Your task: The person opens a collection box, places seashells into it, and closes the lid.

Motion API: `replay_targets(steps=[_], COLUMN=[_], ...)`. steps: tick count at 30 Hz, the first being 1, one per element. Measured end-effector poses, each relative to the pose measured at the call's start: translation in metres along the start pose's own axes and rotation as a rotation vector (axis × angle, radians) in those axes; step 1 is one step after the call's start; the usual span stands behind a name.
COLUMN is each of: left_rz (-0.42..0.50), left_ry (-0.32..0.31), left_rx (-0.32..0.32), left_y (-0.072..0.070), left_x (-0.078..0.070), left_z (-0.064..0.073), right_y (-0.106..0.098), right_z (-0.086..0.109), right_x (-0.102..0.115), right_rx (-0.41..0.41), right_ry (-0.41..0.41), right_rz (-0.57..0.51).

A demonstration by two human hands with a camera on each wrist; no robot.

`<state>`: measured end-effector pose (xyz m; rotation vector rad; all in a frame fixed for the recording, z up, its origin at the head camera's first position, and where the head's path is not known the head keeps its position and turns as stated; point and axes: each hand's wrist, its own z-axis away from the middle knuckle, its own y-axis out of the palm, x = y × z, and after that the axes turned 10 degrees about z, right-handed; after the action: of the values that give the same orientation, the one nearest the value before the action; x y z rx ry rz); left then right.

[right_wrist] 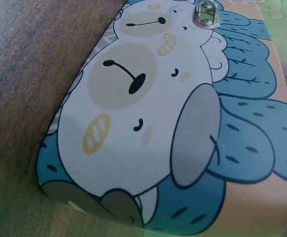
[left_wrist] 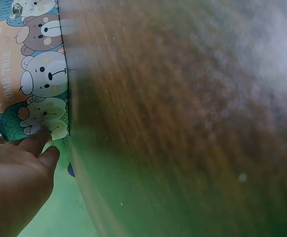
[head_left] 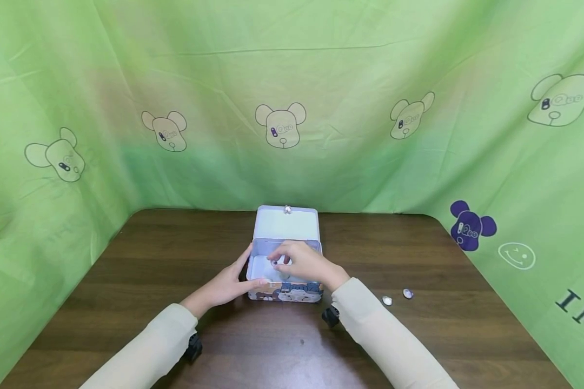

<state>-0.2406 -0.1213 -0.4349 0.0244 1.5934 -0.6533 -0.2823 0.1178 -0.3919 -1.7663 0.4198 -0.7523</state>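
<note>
A green curtain (head_left: 340, 162) with bear outlines (head_left: 282, 135), a purple bear (head_left: 467, 229) and a smiley (head_left: 516, 256) hangs behind a brown wooden table (head_left: 175, 254).

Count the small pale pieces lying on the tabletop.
2: a white piece just beside the right sleeve, and a purple-and-white piece farther right, slightly farther back. The sleeve may hide others.

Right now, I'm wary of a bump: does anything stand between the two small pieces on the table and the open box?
Yes: in the head view, the right sleeve crosses the line from the pale piece and the purplish piece to the open box. Its height above the table is unclear.
</note>
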Motion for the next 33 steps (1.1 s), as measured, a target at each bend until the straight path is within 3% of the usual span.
replay_targets(steps=[16, 33], left_rz=[0.025, 0.021], left_ry=[0.010, -0.005], left_rx=[-0.001, -0.006], left_y=[-0.002, 0.000], left_x=[0.001, 0.001], left_z=[0.000, 0.000], right_y=[-0.011, -0.035], right_z=[0.011, 0.055], right_x=[-0.004, -0.028], right_rx=[0.022, -0.068], right_ry=[0.001, 0.028], right_rz=[0.007, 0.070])
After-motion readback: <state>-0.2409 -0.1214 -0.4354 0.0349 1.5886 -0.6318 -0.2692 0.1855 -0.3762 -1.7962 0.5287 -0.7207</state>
